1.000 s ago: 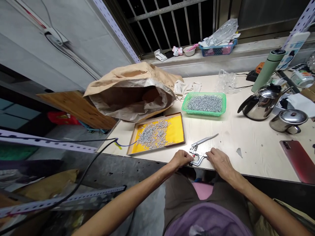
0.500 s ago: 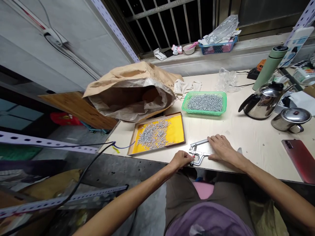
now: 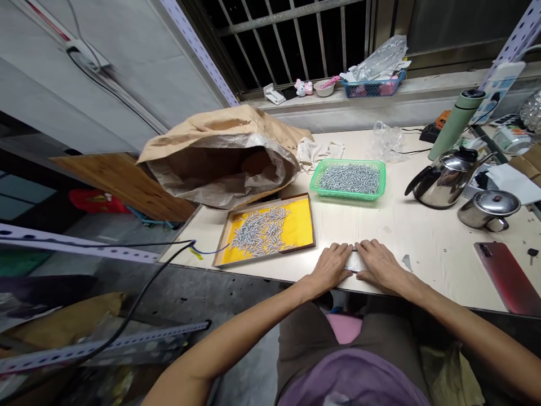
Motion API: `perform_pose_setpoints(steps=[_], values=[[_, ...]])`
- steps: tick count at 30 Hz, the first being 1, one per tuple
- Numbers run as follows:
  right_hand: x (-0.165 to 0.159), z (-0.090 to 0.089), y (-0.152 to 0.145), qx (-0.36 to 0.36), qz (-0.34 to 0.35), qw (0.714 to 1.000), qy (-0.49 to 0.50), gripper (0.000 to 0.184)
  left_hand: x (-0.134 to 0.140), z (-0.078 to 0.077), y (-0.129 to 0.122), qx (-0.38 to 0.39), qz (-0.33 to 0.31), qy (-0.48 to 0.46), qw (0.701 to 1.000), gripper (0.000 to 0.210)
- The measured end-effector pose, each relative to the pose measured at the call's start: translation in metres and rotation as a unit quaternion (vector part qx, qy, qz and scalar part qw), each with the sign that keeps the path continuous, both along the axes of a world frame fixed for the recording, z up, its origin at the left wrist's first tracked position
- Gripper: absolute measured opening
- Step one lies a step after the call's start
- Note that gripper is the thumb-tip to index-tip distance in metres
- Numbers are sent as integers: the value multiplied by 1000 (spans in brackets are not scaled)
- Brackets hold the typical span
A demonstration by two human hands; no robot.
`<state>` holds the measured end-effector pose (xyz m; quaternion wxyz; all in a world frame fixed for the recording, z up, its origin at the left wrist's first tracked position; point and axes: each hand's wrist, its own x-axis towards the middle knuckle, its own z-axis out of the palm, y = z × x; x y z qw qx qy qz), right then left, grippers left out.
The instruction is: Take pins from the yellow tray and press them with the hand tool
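Note:
Near the front edge of the table, a silver pliers-like hand tool (image 3: 355, 261) lies flat between my hands, with only its middle showing. My left hand (image 3: 332, 265) is wrapped over its left end, covering the spring and jaw. At the other end my right hand (image 3: 378, 264) closes over the handles, its fingertips almost meeting those of the left. To the left of my hands, a shallow cardboard tray (image 3: 313, 225) with a yellow bottom holds a spread of small metal pins (image 3: 257, 234). A green plastic basket (image 3: 347, 195) full of similar pins stands further back.
A large paper sack (image 3: 220, 127) lies open-mouthed behind the tray. On the right are a steel kettle (image 3: 443, 183), a lidded steel cup (image 3: 486, 213), a green flask (image 3: 456, 124) and a red phone (image 3: 507, 276). A cable (image 3: 147, 293) hangs at the table's left edge.
My left hand has gone from pinching at the tool's jaw end to lying over that end, closer to my right hand. The view has shifted slightly.

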<state>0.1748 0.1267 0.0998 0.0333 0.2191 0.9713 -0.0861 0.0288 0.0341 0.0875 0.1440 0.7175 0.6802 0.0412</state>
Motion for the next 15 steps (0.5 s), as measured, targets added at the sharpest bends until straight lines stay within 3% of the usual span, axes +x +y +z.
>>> perform_pose_setpoints(steps=[2,4,10,15], values=[[3,1,2,2,-17,1000,-6,58,-1,4,8,-26,-9,17,999,58],[4,2,3,13,-20,1000,-14,45,-3,8,12,-45,-16,28,998,55],[-1,-3,-1,29,17,998,-48,8,-2,4,17,-55,-1,-6,998,24],[-1,-5,-3,32,2,999,-43,12,-5,3,21,-60,16,-11,998,19]])
